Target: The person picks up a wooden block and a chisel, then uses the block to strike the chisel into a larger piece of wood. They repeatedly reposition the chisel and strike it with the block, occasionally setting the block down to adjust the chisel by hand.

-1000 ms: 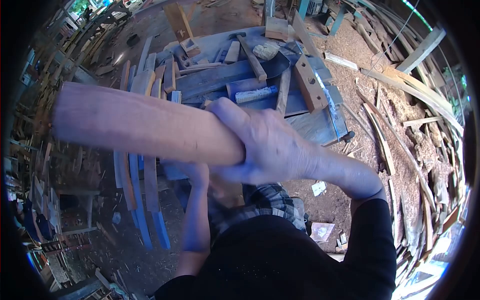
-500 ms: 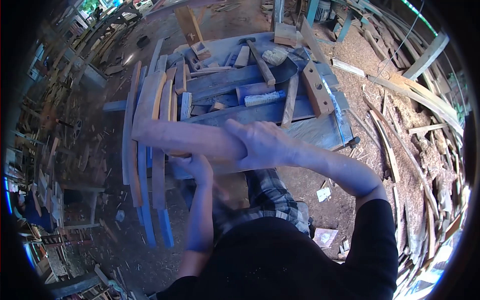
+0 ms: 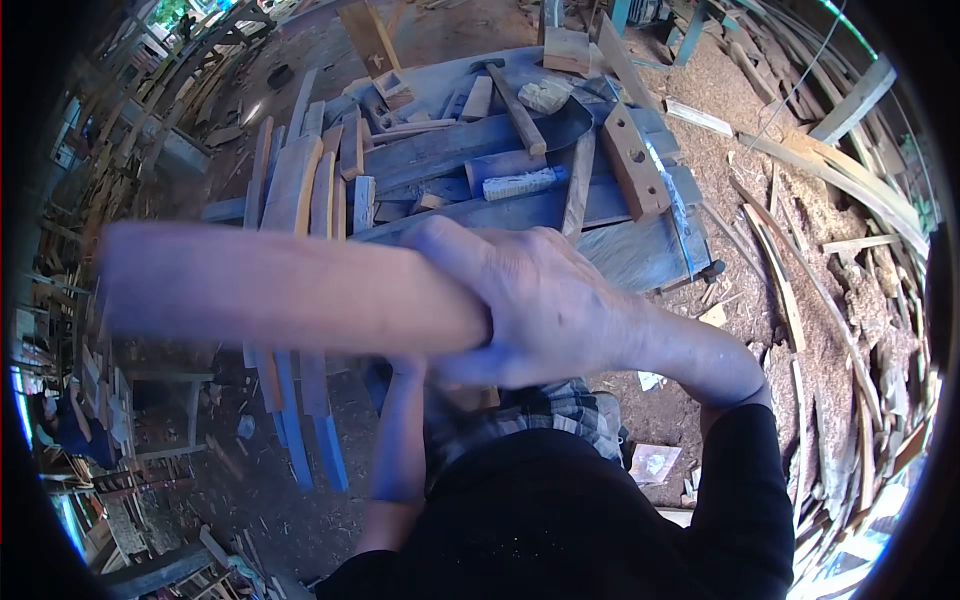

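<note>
My right hand (image 3: 550, 300) is wrapped round one end of a thick wooden bar (image 3: 290, 295), held up close to the camera above the workbench. The bar points left, and its far end is smeared by motion. Below it rises my left forearm (image 3: 398, 450); the left hand itself is hidden behind the bar and my right hand, so its fingers do not show. Beyond them, a hammer (image 3: 517, 110) lies on the bench near a wooden block with round holes (image 3: 634, 163) and a whitish stick (image 3: 522, 183).
Long wooden strips (image 3: 293, 190) lie side by side along the bench's left edge. Offcuts and a pale lump (image 3: 544, 97) are scattered over the bench (image 3: 640, 250). Sawdust and long scraps (image 3: 770, 250) cover the ground at right. Another person (image 3: 85, 425) is at far left.
The wooden bar has risen towards the camera and shifted left in my right hand. My left hand, seen under the bar before, is now hidden behind it.
</note>
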